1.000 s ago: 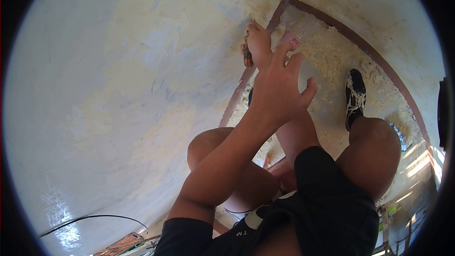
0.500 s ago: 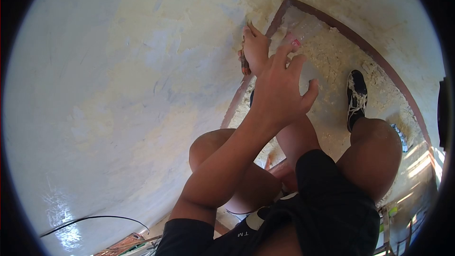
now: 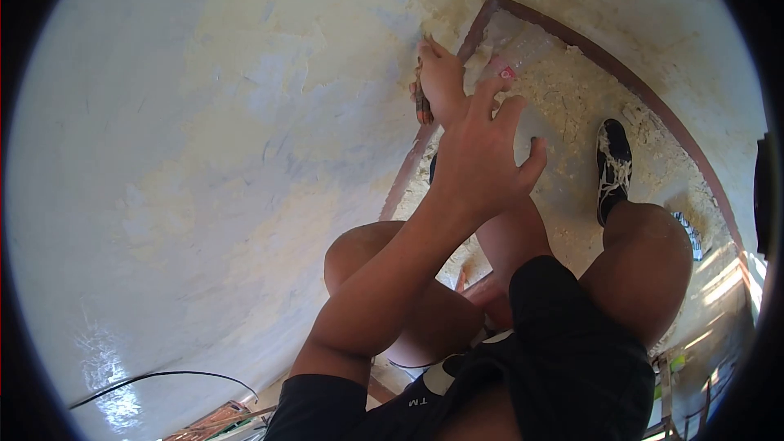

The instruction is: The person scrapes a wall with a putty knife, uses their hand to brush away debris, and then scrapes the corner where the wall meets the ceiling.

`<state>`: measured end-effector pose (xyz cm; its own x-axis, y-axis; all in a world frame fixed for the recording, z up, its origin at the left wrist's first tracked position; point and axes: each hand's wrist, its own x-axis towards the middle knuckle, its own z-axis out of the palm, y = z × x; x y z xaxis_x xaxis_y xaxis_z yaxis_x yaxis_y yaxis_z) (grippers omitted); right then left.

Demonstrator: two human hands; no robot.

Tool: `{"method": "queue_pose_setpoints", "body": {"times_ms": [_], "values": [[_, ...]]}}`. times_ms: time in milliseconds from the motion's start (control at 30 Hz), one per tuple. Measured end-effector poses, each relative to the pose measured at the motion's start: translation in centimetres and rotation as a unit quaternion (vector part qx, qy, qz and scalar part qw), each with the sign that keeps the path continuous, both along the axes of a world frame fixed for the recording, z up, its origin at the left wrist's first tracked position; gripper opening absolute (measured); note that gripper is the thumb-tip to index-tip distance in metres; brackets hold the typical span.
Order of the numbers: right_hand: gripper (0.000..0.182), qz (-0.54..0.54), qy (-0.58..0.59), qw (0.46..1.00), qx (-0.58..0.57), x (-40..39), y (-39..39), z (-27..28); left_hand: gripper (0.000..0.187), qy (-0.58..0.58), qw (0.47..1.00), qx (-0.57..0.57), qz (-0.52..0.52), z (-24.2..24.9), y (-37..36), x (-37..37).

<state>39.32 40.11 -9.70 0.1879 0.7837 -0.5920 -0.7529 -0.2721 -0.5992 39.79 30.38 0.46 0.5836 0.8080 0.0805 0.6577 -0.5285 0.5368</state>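
Head view: dark-handled tool (image 3: 423,106) within the right hand (image 3: 441,77), beside the wall (image 3: 245,139).

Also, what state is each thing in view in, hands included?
Right hand: closed around the hand tool, by the wall.
Hand tool: gripped, mostly hidden.
Left hand: open, fingers spread and bent.
Wall: patchy, yellowish and grey-white.
Floor: strewn with pale debris.
Clear plastic bottle: lying down, partly hidden; cap state unclear.
Black shoe: worn, sole down.
Black cable: loosely curved.
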Motion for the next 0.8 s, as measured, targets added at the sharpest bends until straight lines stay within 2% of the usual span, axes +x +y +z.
{"method": "queue_pose_setpoints", "body": {"times_ms": [200, 700, 800], "values": [[0.024, 0.01, -0.009, 1.0, -0.007, 0.1, 0.4, -1.0, 0.041, -0.001, 0.999, 0.043, -0.014, -0.3, 0.2, 0.3], [0.022, -0.018, 0.007, 1.0, -0.002, 0.0, 0.5, -0.2, 0.041, 0.006, 1.0, 0.026, -0.003, -0.1, 0.2, 0.0], [0.022, -0.025, 0.004, 1.0, 0.01, 0.1, 1.0, -0.1, 0.041, 0.006, 0.998, 0.058, -0.028, -0.5, 0.0, -0.3]]}}
